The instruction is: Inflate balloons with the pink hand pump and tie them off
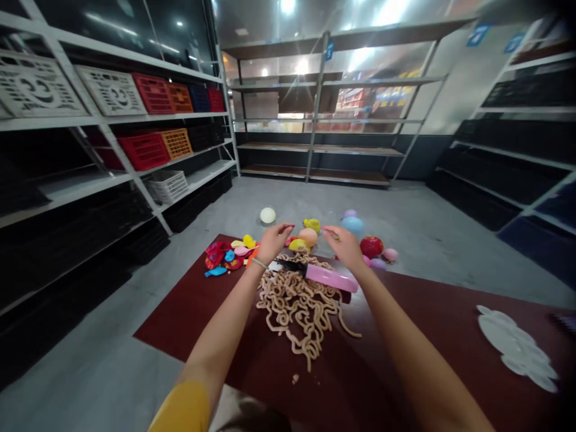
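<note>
Yellow sleeve [180, 408] right at the bottom edge, and from it the left forearm reaches up and away across the bench, a thin pale bracelet [260, 262] on the wrist. Both hands are raised, open and empty. The left hand [273, 243] curls loosely with its fingers pointing right, and the right hand [345, 247] comes in from the other side, fingers pointing left, a small gap between the two.

Right below them, a tangled heap of tan balloon strands [294, 306] sits on the dark red bench [189, 324]. Lying across its top, just under the right hand, is a pink balloon pump [330, 278], its black nozzle [290, 265] aimed left. Beside the heap, near the bench's far edge, there's a pile of flat coloured balloons [222, 255].

Past that edge, on the grey floor [405, 276], inflated balloons: a peach one [308, 237], a blue one [352, 225], a red one [371, 246]. Over at the right of the bench, a white scalloped sheet [513, 345]. Further out, white metal shelves [54, 123] on the left carry a red crate [143, 151] and an orange crate [176, 143], with wood-boarded shelving [279, 146] straight ahead.
</note>
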Demonstrator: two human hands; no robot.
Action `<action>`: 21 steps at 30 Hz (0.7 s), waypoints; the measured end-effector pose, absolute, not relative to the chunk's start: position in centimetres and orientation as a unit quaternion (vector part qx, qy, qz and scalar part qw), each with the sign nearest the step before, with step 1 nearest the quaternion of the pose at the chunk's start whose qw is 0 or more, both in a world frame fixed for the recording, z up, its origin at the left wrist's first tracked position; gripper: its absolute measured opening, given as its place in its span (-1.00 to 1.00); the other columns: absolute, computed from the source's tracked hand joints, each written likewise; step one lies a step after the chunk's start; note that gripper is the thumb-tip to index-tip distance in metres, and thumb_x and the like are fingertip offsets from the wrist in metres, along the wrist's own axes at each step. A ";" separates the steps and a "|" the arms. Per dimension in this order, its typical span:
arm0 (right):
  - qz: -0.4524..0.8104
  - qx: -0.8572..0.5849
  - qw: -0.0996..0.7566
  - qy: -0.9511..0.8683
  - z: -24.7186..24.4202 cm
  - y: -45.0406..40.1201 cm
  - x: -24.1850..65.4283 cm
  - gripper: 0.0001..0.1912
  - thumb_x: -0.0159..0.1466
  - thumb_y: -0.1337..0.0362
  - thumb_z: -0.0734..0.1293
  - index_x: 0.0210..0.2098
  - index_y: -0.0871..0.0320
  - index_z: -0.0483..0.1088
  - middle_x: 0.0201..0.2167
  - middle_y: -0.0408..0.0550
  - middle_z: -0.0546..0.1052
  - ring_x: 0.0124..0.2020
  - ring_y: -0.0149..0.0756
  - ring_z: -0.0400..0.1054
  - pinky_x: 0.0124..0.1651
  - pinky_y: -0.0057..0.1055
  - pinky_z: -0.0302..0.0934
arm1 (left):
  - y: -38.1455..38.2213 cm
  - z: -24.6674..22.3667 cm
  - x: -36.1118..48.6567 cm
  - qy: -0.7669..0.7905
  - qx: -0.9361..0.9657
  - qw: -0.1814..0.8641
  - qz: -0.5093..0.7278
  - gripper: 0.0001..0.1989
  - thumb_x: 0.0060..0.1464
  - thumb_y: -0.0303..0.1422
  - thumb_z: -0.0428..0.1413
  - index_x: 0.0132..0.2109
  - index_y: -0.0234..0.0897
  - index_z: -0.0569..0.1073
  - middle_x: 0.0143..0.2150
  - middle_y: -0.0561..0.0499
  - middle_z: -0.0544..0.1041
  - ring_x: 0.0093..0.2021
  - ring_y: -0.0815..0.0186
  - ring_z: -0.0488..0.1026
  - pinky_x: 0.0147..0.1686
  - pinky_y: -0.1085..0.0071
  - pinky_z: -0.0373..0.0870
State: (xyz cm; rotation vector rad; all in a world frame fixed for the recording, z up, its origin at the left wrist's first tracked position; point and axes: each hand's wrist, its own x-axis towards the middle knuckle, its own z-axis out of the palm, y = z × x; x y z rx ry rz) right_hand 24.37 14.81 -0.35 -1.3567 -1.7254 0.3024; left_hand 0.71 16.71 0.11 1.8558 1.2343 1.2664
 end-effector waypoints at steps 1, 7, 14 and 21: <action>0.135 -0.533 0.449 -0.705 -0.8 14.7 23.0 -0.68 0.31 0.11 0.24 -0.09 0.11 0.52 -0.08 0.06 0.60 -0.07 -0.11 0.49 0.03 -0.15 0.36 | 16.1 -0.3 -0.7 0.465 0.682 0.292 0.483 -0.73 0.22 -0.26 0.08 -0.06 -0.25 0.60 -0.09 -0.08 0.64 -0.07 0.20 0.55 -0.03 0.34 0.40; 0.201 -0.451 0.440 -0.750 -3.5 13.7 14.2 -0.71 0.37 0.13 0.21 -0.07 0.06 0.50 -0.10 0.01 0.61 -0.12 -0.19 0.52 -0.07 -0.25 0.41 | 12.3 -3.7 -8.1 0.530 0.598 0.299 0.521 -0.74 0.21 -0.26 0.07 -0.11 -0.29 0.59 -0.24 -0.08 0.64 -0.21 0.24 0.57 -0.14 0.36 0.44; 0.206 -0.413 0.375 -0.804 -6.7 12.9 6.2 -0.80 0.35 0.32 0.24 -0.11 0.06 0.47 -0.15 -0.03 0.59 -0.14 -0.20 0.49 -0.05 -0.26 0.34 | 10.6 -7.8 -12.8 0.615 0.468 0.269 0.575 -0.72 0.20 -0.18 0.07 -0.20 -0.27 0.56 -0.37 -0.05 0.60 -0.35 0.26 0.54 -0.27 0.36 0.44; 0.189 -0.430 0.317 -0.824 -9.7 12.9 2.1 -0.89 0.26 0.42 0.34 -0.27 0.08 0.45 -0.21 0.04 0.51 -0.09 -0.09 0.40 -0.04 -0.19 0.26 | 11.1 -8.0 -13.3 0.614 0.427 0.282 0.602 -0.73 0.21 -0.19 0.06 -0.19 -0.27 0.54 -0.35 -0.04 0.59 -0.36 0.27 0.54 -0.31 0.36 0.46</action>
